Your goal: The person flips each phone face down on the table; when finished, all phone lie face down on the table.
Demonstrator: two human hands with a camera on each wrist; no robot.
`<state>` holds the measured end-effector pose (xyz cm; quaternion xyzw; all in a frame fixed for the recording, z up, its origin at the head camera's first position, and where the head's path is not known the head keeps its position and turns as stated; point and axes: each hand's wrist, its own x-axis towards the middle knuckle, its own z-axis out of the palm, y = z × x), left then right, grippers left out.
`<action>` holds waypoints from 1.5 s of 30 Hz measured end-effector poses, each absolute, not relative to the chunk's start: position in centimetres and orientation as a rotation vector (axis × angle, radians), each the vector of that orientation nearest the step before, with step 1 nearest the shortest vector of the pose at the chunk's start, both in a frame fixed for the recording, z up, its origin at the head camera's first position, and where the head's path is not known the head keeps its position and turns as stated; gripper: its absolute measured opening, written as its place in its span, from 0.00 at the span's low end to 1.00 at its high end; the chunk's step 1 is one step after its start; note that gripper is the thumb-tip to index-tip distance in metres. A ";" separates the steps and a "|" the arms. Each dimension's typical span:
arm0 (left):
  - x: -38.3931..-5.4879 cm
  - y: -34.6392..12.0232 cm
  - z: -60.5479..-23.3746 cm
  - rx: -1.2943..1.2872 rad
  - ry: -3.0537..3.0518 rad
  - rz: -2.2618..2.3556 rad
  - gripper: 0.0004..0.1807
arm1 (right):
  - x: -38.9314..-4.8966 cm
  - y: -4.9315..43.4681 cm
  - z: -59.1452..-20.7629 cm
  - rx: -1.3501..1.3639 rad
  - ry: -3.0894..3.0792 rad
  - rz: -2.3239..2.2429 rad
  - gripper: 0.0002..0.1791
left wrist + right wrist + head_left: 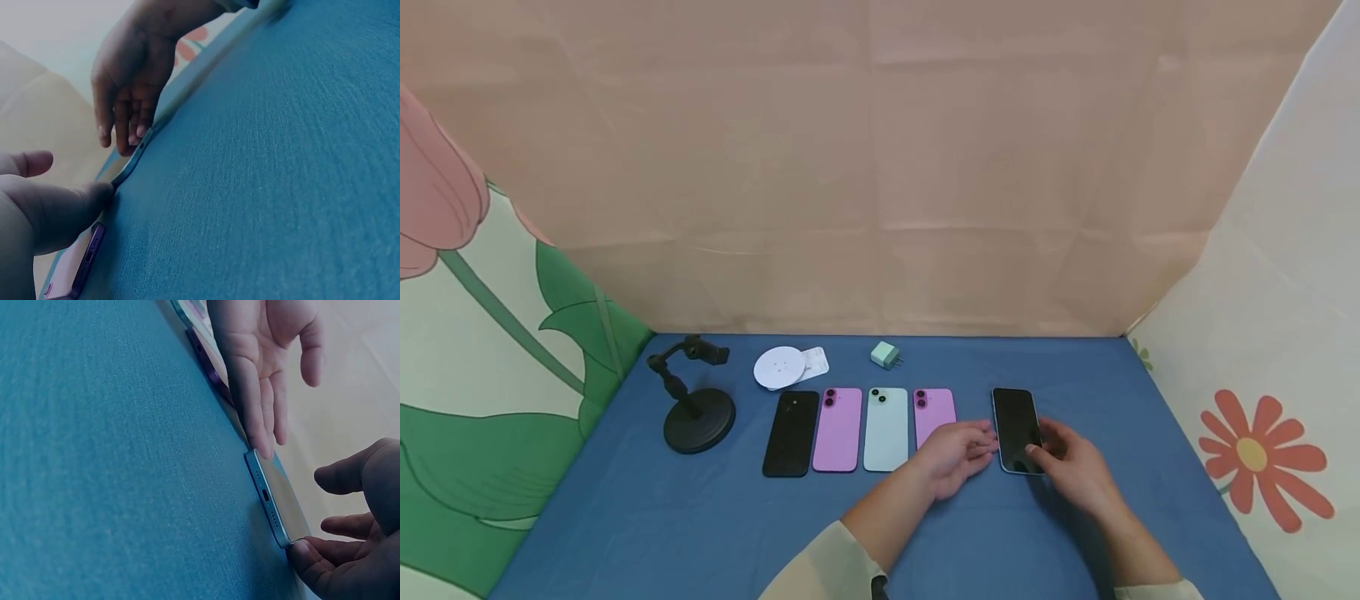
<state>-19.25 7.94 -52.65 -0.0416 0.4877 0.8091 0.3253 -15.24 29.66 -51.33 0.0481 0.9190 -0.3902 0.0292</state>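
Note:
A dark-screened phone (1017, 429) with a pale blue frame lies face up between the two hands. My left hand (957, 460) has its fingers extended, tips at the phone's left edge. The right hand (1078, 471) is at the opposite edge, thumb by the near corner and fingers along the side. The right wrist view shows the charging port (265, 495) on the phone's near end. A purple phone (932, 408), camera side up, is partly hidden behind the left hand.
Farther left lie a light blue phone (886, 433), another purple phone (837, 433) and a black phone (791, 435), in a row. Behind them are a pale green charger plug (885, 355), a white disc (778, 367) and a white card (816, 363). A black stand (698, 421) is at left.

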 end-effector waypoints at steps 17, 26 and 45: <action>-19.0 7.5 -52.4 -0.129 1.166 2.177 0.26 | -15.3 29.6 -51.5 0.186 2.777 -1.190 0.37; -19.1 7.1 -52.4 -0.147 1.144 2.185 0.26 | -15.1 29.2 -51.7 0.224 2.715 -1.249 0.39; -19.0 5.8 -50.8 -0.079 1.084 2.227 0.27 | -15.3 27.7 -51.7 0.134 2.674 -1.390 0.42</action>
